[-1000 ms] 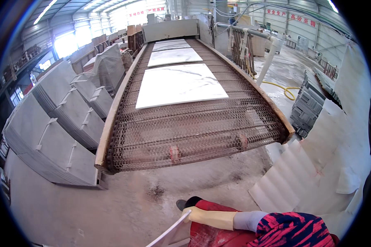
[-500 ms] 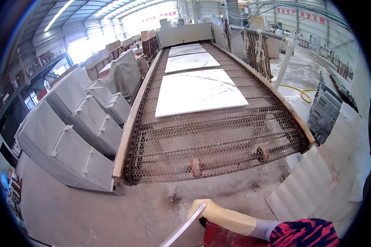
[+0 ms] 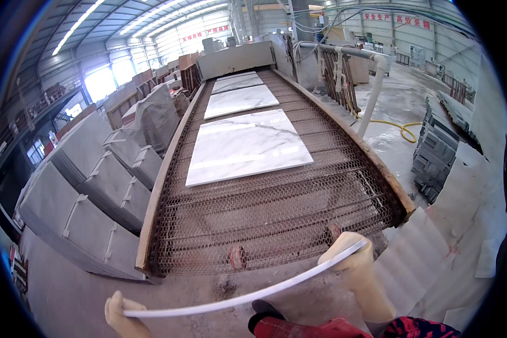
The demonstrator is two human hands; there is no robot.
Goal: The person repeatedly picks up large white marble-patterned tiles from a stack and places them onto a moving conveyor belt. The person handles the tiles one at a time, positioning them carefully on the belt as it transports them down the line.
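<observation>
While both gloved hands grip ends, thin white strip [image 3: 248,296] bows.

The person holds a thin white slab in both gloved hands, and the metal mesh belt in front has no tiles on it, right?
Not quite. The head view shows white marble tiles lying on the mesh belt. The rest holds: the left hand and right hand, both gloved, hold the thin white slab.

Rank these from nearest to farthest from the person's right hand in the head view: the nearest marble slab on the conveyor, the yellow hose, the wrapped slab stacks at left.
From the right hand:
1. Nearest marble slab, ahead on the mesh conveyor.
2. Yellow hose, on the floor to the right.
3. Wrapped slab stacks, far left.
Slab and hose are fairly close.
</observation>
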